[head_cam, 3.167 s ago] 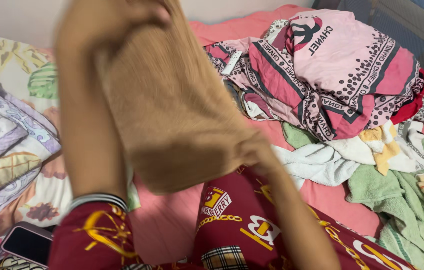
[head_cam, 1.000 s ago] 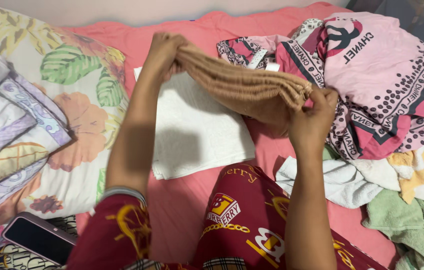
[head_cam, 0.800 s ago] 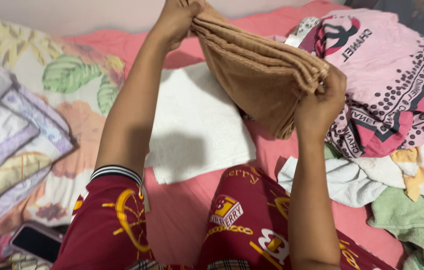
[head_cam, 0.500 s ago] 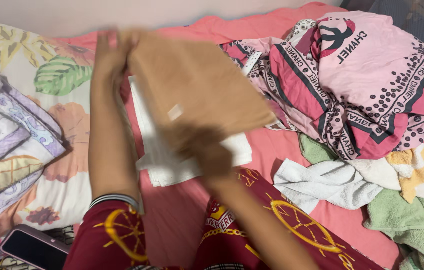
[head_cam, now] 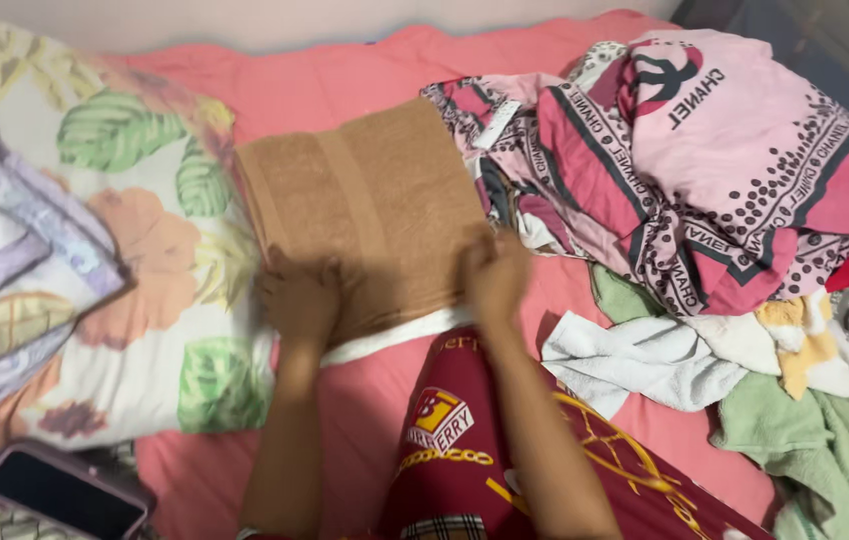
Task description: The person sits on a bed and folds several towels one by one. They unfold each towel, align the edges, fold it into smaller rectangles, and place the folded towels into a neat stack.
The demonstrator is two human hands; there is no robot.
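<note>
Both hands: left hand (head_cam: 300, 300) & right hand (head_cam: 493, 275) flat, open, pressing brown towel (head_cam: 365, 215)'s near edge.
Under: white towel (head_cam: 395, 338).
Handling: prob. soft, light, floppy; grab by corners.

Camera: one only, worn on the person's head.
Facing: steeply down and forward over the pink bed (head_cam: 345, 80).
Nearness: close, within arm's reach.
Frame edges: forearms enter from below.
Shared views: none.

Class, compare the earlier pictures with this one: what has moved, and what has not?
The brown towel came down from the air, folded, onto the white towel. Left hand and right hand now press its near edge. The pink patterned sheet and phone stayed put.
</note>
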